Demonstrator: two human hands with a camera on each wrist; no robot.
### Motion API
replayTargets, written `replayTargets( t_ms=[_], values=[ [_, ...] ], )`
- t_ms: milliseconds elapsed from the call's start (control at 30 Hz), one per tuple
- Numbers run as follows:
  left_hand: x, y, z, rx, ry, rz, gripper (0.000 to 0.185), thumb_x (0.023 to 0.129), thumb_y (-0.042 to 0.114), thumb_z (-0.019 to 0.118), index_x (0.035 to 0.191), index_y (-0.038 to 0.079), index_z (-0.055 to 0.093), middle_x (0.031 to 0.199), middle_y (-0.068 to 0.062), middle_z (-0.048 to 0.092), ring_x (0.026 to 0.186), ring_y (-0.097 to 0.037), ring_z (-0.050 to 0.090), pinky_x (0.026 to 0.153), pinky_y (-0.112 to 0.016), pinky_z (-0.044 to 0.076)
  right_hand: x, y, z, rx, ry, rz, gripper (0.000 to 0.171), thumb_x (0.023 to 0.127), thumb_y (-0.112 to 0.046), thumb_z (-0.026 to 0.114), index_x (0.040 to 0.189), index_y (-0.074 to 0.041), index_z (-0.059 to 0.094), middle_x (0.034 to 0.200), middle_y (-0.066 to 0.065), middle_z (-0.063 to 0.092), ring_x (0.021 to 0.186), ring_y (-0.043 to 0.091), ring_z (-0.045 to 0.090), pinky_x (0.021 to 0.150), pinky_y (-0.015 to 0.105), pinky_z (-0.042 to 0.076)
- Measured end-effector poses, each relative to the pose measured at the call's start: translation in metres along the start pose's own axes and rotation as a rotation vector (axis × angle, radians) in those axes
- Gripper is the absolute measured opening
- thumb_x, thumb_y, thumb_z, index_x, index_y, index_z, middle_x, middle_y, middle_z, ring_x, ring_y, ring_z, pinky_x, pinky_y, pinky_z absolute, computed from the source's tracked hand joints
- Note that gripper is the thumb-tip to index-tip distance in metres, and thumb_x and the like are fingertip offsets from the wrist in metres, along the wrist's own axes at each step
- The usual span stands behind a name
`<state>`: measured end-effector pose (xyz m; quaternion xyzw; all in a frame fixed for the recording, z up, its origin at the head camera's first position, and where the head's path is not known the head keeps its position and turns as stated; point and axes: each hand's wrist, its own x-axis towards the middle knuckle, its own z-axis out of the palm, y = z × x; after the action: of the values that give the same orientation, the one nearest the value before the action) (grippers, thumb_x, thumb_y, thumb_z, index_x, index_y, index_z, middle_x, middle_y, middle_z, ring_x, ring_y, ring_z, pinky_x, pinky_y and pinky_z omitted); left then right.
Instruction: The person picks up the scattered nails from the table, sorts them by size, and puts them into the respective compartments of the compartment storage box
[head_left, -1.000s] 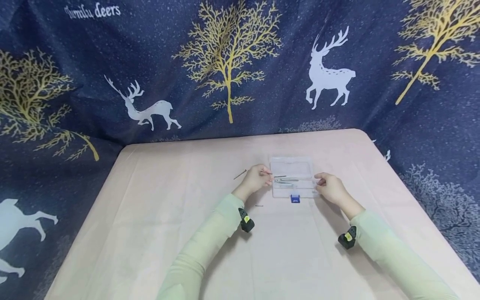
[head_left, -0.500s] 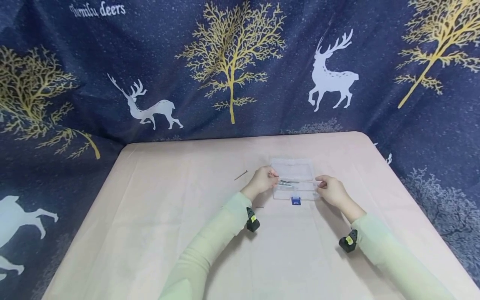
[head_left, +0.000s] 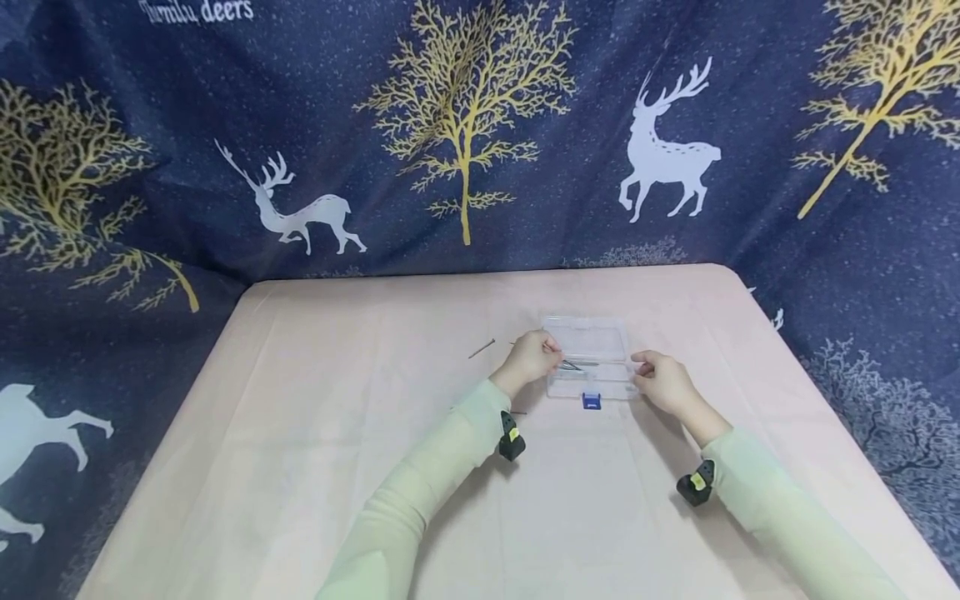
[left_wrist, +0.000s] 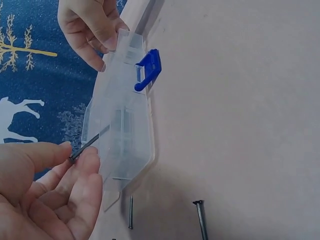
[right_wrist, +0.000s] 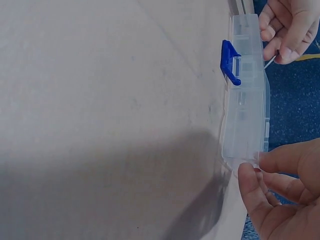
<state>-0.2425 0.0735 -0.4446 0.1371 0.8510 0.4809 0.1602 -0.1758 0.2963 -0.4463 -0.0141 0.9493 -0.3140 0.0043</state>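
Observation:
A clear plastic box (head_left: 588,354) with a blue latch (head_left: 591,401) lies open on the pink table (head_left: 300,433), with several nails inside. My left hand (head_left: 534,358) pinches a thin nail (left_wrist: 90,144) between thumb and fingers at the box's left end, its tip over the box (left_wrist: 122,130). My right hand (head_left: 660,377) holds the box's right end, its fingertips (right_wrist: 250,175) on the corner of the box (right_wrist: 247,110). The blue latch (right_wrist: 229,62) points toward me.
Loose nails lie on the table left of the box: one (head_left: 482,348) beyond my left hand, two more (left_wrist: 200,219) (left_wrist: 130,212) near my wrist. A dark blue deer-print cloth (head_left: 450,133) hangs behind and round the table.
My left hand has moved right with the nail, from the box's left edge to over its inside. The right hand has stayed at the box's right end.

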Motion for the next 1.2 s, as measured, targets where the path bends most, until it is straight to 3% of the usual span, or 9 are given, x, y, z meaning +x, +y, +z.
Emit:
replayTargets(
  t_ms=[267,667,933,1200],
  values=[
    [0.000,0.002,-0.002,-0.015,-0.015,-0.057,0.019,0.095,0.015,0.056,0.104,-0.001,0.060,0.092,-0.014,0.071,0.081,-0.023,0.071,0.062,-0.019,0.057,0.000,-0.001,0.001,-0.005,-0.008,0.003,0.038,0.083,0.002,0.058,0.117,0.016,0.052,0.090,0.027,0.062,0.084,0.038,0.062,0.073,0.046,0.055],
    [-0.002,-0.001,-0.012,-0.003,-0.009,-0.015,0.018,0.095,0.015,0.056,0.102,-0.001,0.060,0.093,-0.014,0.071,0.077,-0.021,0.069,0.065,-0.021,0.057,0.001,-0.002,0.002,-0.003,-0.010,0.000,0.038,0.083,0.002,0.057,0.118,0.017,0.051,0.091,0.028,0.062,0.084,0.039,0.062,0.073,0.047,0.055],
    [-0.006,-0.002,-0.029,0.019,0.036,0.015,0.018,0.095,0.015,0.054,0.104,0.000,0.062,0.095,-0.012,0.066,0.082,-0.026,0.069,0.067,-0.024,0.055,0.000,-0.001,0.000,-0.003,-0.005,-0.010,0.038,0.083,0.002,0.058,0.117,0.017,0.051,0.091,0.028,0.062,0.085,0.040,0.062,0.074,0.048,0.055],
    [-0.008,-0.010,-0.053,0.103,0.120,0.008,0.017,0.094,0.016,0.056,0.100,0.001,0.063,0.094,-0.012,0.068,0.071,-0.017,0.062,0.064,-0.021,0.051,0.000,-0.002,0.000,-0.003,-0.005,-0.004,0.038,0.084,0.002,0.058,0.117,0.017,0.051,0.092,0.029,0.062,0.085,0.040,0.062,0.074,0.047,0.055]
  ],
)
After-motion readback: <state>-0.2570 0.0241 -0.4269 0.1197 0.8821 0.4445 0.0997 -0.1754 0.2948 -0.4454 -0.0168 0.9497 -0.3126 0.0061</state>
